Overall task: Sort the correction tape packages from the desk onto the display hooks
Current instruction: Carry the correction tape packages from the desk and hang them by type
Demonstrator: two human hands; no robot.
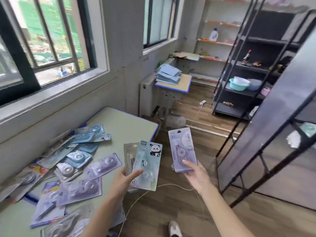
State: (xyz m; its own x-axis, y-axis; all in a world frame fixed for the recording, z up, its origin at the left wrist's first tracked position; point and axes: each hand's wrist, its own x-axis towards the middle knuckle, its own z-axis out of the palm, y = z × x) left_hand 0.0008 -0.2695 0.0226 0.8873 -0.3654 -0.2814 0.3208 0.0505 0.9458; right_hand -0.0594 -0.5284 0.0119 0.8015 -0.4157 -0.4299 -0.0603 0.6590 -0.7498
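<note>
Here, the left hand (125, 179) held a pale blue panda package (147, 165) upright, its fingers (136, 173) curled round the lower edge, with a beige package (128, 157) tucked directly behind it. The right hand (196, 176) gripped a purple package (182, 149) by its bottom end, thumb across the front. Both hands were held above the wooden floor (171, 202), just right of the bench (123, 125). Loose packages (75, 161) lay scattered over the bench top.
</note>
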